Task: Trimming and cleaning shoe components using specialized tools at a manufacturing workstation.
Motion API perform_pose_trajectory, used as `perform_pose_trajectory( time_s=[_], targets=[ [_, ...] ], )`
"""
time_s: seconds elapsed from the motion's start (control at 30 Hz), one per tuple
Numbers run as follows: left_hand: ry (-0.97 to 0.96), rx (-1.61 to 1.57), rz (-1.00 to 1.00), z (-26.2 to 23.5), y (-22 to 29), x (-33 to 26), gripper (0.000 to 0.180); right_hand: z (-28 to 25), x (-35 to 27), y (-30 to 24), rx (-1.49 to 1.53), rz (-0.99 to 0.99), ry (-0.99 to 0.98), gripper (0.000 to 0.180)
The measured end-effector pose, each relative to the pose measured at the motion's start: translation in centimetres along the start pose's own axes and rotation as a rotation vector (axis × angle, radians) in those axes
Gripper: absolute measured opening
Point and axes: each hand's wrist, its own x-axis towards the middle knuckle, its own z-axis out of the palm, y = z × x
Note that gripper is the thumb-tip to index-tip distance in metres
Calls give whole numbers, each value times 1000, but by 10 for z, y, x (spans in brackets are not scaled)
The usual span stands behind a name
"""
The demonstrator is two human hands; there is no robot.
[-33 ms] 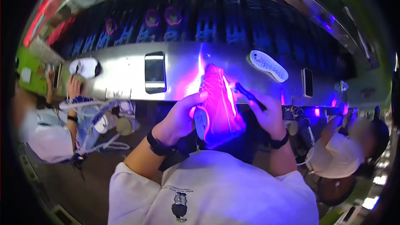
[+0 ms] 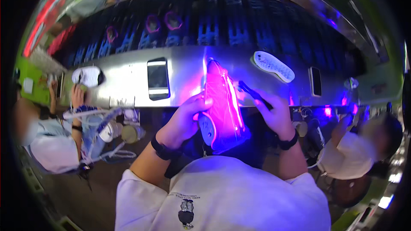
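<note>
My left hand (image 2: 188,117) is closed around the side of a shoe upper (image 2: 220,107), lit bright pink and violet. The upper points away from me, its laced part toward the far end. At its near left a blue oval end face (image 2: 207,129) with a dark marking shows, apparently the top of a shoe last. A slim tool with a black handle (image 2: 252,94) is gripped in my right hand (image 2: 276,113). Its tip lies close to the upper's right side; whether they touch I cannot tell, and the tip's kind is unclear.
A white shoe sole (image 2: 274,66) lies on the metal bench (image 2: 184,72), with a phone (image 2: 158,79) to the left and another phone (image 2: 315,81) to the right. A dark rack or conveyor (image 2: 192,21) runs behind. Co-workers sit at left (image 2: 55,145) and right (image 2: 349,154).
The upper has turned slightly in my left hand, showing more of its blue end face. My right hand and the tool have shifted a little left in the picture.
</note>
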Motion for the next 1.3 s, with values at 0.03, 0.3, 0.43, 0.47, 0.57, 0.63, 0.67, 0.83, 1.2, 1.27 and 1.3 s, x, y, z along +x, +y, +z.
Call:
perform_pose_trajectory(
  time_s=[0.03,0.3,0.43,0.47,0.57,0.63,0.67,0.83,1.2,1.27,1.3],
  targets=[
    [48,118,19,-9,1,0,53,-4,5,-4,18,10,35,34],
    [45,720,148,39,4,19,84,-55,6,-32,283,-78,219,35],
    [11,863,137,53,-2,26,83,-55,9,-20,289,-149,267,34],
    [-15,873,157,53,-4,29,79,-55,6,-16,292,-141,279,34],
    [41,801,121,57,-9,30,77,-55,1,-7,345,-108,185,36],
    [52,788,117,59,-12,36,75,-55,-3,0,322,-166,224,38],
    [59,775,114,60,-13,39,72,-55,-5,5,325,-164,221,38],
    [100,701,126,63,-17,39,67,-54,-8,6,210,-143,194,37],
    [-18,295,52,27,-14,46,73,-30,-4,12,249,75,216,33],
    [-31,270,60,25,-6,48,75,-23,5,-3,159,44,201,33],
    [-16,286,95,21,6,47,70,-14,9,-12,78,19,193,33]
  ],
)
